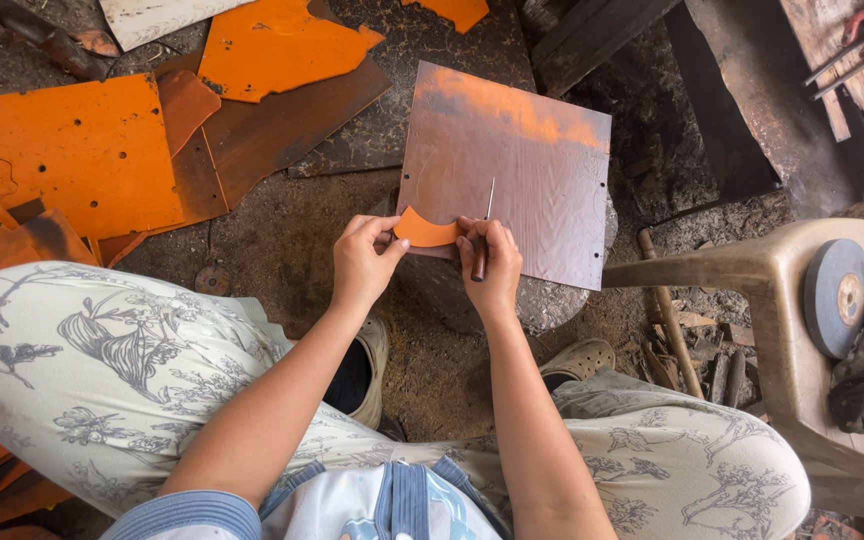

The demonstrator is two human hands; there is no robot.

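Dirt floor w/ orange metal sheets piled at left, plastic chair at right carrying a grinding disc. Brown metal plate lies on a stone, far edges free. Left hand pinches an orange template flat on plate's near edge; right hand closed round a scriber, tip on plate.

You have no packages, labels, signs or screens in front of you here.
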